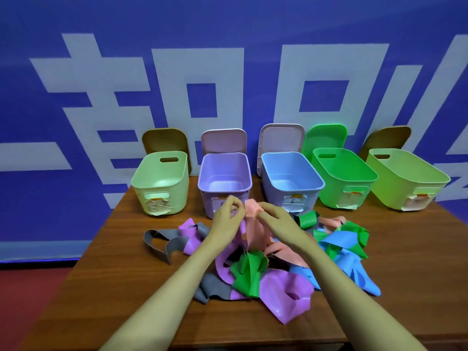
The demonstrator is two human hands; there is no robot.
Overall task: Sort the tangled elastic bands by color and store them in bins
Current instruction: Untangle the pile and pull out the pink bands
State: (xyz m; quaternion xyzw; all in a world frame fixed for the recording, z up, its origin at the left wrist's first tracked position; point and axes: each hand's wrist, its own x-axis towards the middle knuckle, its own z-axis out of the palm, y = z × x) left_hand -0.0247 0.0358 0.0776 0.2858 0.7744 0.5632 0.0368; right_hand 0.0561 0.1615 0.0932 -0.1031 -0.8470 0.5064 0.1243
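Note:
A tangled heap of wide elastic bands lies mid-table: purple [286,292], green [249,273], blue [354,269], grey [162,243] and pink [255,229]. My left hand [229,219] and my right hand [276,220] are raised over the heap, side by side. Both pinch the top of the pink band, which is lifted above the pile in front of the purple bin [202,183]. Further along the back row stand a pale green bin [136,183], a blue bin [320,182], a green bin [372,177] and a yellow-green bin [440,178], all open.
Lids lean against the blue wall behind the bins, among them a pink lid [224,140] and a green lid [325,136]. The wooden table [126,287] ends at a front edge near my forearms and a left edge over a red floor [30,287].

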